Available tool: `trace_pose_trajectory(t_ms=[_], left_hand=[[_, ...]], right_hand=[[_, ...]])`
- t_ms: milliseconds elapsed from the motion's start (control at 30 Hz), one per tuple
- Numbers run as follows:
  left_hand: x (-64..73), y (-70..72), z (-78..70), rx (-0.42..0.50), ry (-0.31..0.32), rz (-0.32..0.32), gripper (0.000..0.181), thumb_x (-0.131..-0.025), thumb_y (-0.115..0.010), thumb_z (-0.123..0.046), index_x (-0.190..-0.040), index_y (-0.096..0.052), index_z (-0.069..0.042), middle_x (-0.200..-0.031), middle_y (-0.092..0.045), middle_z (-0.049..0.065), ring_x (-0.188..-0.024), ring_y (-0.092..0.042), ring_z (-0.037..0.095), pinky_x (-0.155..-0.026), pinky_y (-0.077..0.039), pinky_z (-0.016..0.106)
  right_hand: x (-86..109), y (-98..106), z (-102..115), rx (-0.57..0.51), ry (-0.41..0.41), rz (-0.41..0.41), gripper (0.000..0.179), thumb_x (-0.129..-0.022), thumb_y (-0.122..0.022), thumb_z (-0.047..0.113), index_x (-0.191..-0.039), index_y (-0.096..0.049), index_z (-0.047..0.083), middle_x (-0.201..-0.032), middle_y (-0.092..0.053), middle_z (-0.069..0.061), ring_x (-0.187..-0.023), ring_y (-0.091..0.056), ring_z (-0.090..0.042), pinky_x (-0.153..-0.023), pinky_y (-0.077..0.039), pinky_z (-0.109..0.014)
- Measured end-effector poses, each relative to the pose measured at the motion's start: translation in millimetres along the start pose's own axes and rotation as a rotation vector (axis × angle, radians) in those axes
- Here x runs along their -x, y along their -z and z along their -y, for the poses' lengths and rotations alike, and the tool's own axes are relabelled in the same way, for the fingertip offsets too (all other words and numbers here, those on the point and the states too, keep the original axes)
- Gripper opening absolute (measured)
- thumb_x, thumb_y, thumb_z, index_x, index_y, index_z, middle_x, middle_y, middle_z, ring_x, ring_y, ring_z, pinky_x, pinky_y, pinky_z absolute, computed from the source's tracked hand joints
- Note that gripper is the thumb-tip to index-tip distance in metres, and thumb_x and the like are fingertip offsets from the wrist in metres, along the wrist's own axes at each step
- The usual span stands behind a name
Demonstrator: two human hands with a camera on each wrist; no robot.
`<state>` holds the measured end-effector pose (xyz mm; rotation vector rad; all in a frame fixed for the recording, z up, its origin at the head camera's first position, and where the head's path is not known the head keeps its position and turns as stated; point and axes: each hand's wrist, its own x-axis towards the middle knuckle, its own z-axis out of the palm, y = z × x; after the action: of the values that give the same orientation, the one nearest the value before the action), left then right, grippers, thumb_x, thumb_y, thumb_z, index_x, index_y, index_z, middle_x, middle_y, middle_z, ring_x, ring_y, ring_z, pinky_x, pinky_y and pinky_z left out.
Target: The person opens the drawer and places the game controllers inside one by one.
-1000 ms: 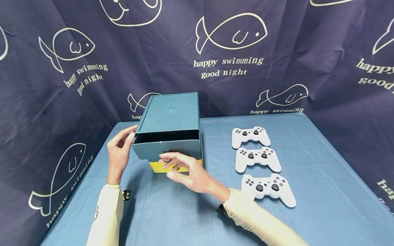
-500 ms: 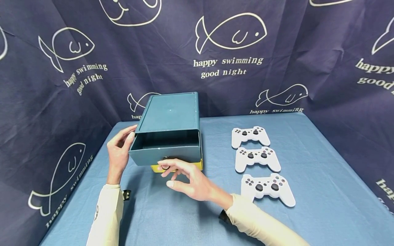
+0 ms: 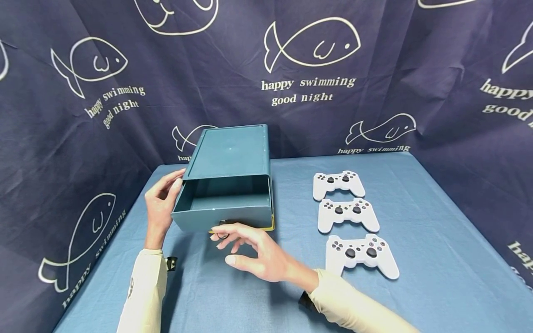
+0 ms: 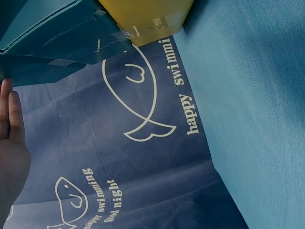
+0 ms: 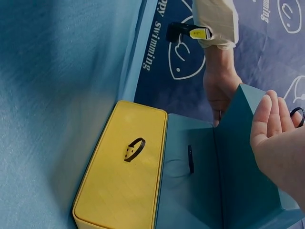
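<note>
A teal drawer cabinet (image 3: 233,150) stands at the back left of the table. Its top drawer (image 3: 222,217) is pulled well out, and no contents show inside. My left hand (image 3: 160,203) rests against the cabinet's left side, fingers straight in the left wrist view and thumb near the front corner. My right hand (image 3: 260,252) is at the drawer's front, its fingertips hooked on the black ring handle (image 5: 297,109). Below, a teal drawer front (image 5: 176,191) and a yellow drawer front (image 5: 119,186), each with its own black ring, stay closed in the right wrist view.
Three white game controllers lie in a column to the right: a far one (image 3: 339,185), a middle one (image 3: 348,216) and a near one (image 3: 361,256). Blue cloth covers the table (image 3: 424,222). A navy fish-print curtain (image 3: 233,60) hangs behind and at both sides.
The top drawer has slid further out toward me, showing more of its floor and hiding more of the yellow front. My right hand has moved back with it; my left hand has stayed put.
</note>
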<state>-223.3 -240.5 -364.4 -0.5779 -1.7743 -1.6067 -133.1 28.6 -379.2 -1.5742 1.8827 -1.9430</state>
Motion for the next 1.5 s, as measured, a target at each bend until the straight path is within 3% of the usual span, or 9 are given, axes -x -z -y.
trace_pose_trajectory(t_ms=[433,733,967,1200,1500], left_hand=[[-0.1,-0.3,-1.9,-0.017,0.010,0.000,0.028,-0.100,-0.067,-0.006,-0.122,-0.071,0.011,-0.115,-0.075,0.007,-0.096,-0.070,0.009,-0.084,-0.050,0.021],[-1.7,-1.1,-0.3,0.025,-0.016,0.009,0.026,-0.099,-0.063,0.005,-0.122,-0.068,0.015,-0.114,-0.075,0.004,-0.097,-0.070,0.009,-0.084,-0.049,0.020],[-1.1,-1.8,-4.2,0.001,-0.011,0.010,0.026,-0.099,-0.062,0.006,-0.122,-0.067,0.016,-0.113,-0.075,-0.002,-0.096,-0.070,0.006,-0.082,-0.049,0.018],[-0.9,-0.1,0.0,0.006,-0.008,0.013,0.027,-0.100,-0.062,0.002,-0.123,-0.068,0.014,-0.114,-0.075,0.001,-0.097,-0.070,0.009,-0.082,-0.050,0.020],[-1.0,-0.5,0.7,0.000,-0.009,0.006,0.027,-0.100,-0.061,0.005,-0.121,-0.063,0.022,-0.112,-0.074,-0.005,-0.095,-0.069,0.004,-0.081,-0.049,0.017]], right_hand=[[7.2,-7.0,6.4,0.023,0.031,0.018,0.051,-0.098,-0.062,0.006,-0.148,-0.049,-0.001,-0.134,-0.063,-0.015,-0.114,-0.067,-0.020,-0.089,-0.055,-0.037],[11.8,-13.6,10.2,0.021,0.037,0.027,0.053,-0.096,-0.063,0.004,-0.148,-0.049,-0.001,-0.134,-0.063,-0.016,-0.115,-0.066,-0.019,-0.088,-0.056,-0.038],[13.1,-15.8,11.4,0.035,0.054,0.024,0.052,-0.097,-0.063,0.006,-0.148,-0.050,0.001,-0.133,-0.064,-0.013,-0.114,-0.067,-0.017,-0.088,-0.056,-0.035],[14.8,-18.8,12.3,0.021,0.060,0.030,0.054,-0.096,-0.064,0.002,-0.147,-0.049,-0.001,-0.133,-0.063,-0.015,-0.114,-0.067,-0.018,-0.088,-0.056,-0.036],[17.0,-20.9,11.6,0.014,0.052,0.034,0.053,-0.096,-0.064,0.002,-0.147,-0.050,0.001,-0.133,-0.063,-0.014,-0.114,-0.066,-0.017,-0.087,-0.056,-0.037]])
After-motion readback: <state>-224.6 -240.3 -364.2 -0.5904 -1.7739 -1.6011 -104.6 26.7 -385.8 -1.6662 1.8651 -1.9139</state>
